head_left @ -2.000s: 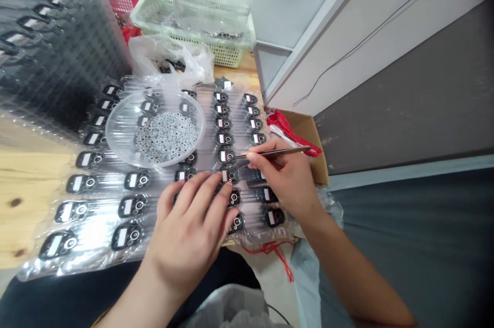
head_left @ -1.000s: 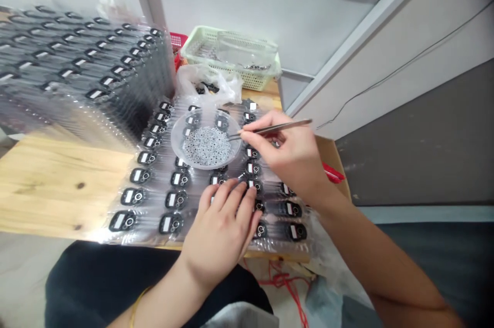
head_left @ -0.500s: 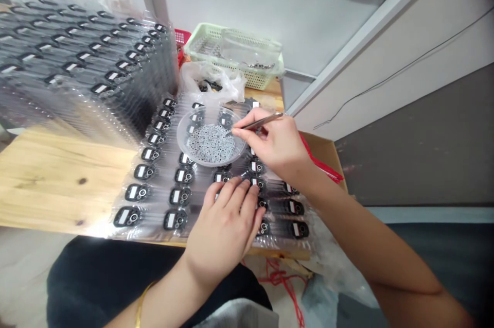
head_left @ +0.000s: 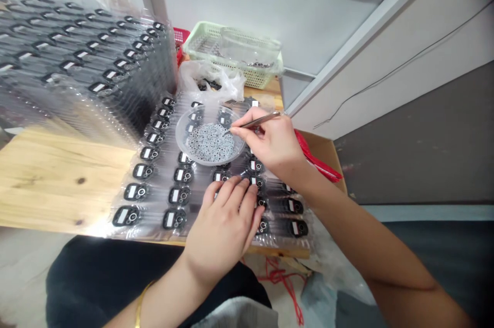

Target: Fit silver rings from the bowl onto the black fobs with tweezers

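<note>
Between the thumb and fingers of my right hand [head_left: 274, 142] is a pair of metal tweezers [head_left: 259, 121], its tip down among small grey rings [head_left: 210, 142]. The rings lie heaped in a round clear plastic bowl [head_left: 181, 137]. Under the bowl is a clear plastic tray [head_left: 158, 209] with rows of black oval parts [head_left: 176, 219], each bearing a white rectangle and a round ring. My left hand [head_left: 222, 222] lies flat over the tray's front middle, fingers stretched out, covering some of the parts. Whether the tweezers grip a ring is too small to tell.
A tall stack of similar filled trays [head_left: 88, 55] stands at the left on the wooden table [head_left: 50, 178]. Behind the bowl are a white plastic bag [head_left: 189, 78] and a pale green basket [head_left: 254, 78]. A red bag [head_left: 318, 160] and cardboard box [head_left: 330, 150] sit right of the table.
The tweezers' tip has dipped slightly lower and left into the rings. My left hand stays in place on the tray, and the view has shifted very slightly.
</note>
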The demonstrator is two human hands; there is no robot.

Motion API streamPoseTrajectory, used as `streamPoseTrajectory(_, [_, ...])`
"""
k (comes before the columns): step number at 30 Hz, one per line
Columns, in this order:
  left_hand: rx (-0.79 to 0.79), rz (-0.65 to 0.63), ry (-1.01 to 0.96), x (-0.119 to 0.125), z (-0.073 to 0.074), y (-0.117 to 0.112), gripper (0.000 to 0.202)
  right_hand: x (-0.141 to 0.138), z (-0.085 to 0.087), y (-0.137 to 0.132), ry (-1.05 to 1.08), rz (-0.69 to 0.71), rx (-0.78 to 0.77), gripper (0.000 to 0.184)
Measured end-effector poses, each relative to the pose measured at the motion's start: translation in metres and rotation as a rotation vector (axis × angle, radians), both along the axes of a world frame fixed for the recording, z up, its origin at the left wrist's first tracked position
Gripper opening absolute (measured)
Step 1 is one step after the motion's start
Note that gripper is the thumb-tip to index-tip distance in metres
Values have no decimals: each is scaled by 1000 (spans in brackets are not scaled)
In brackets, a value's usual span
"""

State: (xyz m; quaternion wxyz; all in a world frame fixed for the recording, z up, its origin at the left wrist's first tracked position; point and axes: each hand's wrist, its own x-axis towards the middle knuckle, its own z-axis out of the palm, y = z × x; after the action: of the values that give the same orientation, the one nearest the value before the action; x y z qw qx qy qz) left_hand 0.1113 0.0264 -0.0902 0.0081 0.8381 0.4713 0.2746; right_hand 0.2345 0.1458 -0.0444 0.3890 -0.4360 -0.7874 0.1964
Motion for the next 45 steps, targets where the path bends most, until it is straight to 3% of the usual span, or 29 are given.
streamPoseTrajectory(22, [-25,-1,6,0,1,0,30,1,-1,5,22,27,-28,5])
streamPoseTrajectory(29, [-18,-6,12,-1,1,-1,30,0,0,5,82,-44,0,3])
streamPoseTrajectory(32, [-19,-12,11,-2,2,0,29,6,10,-7,152,-86,4,3])
streamPoseTrajectory(37, [-19,-20,2,-2,4,2,27,32,21,-50,239,-285,19,8])
streamPoseTrajectory(45, [1,-45,11,-2,1,4,22,58,-24,-102,287,-283,-143,6])
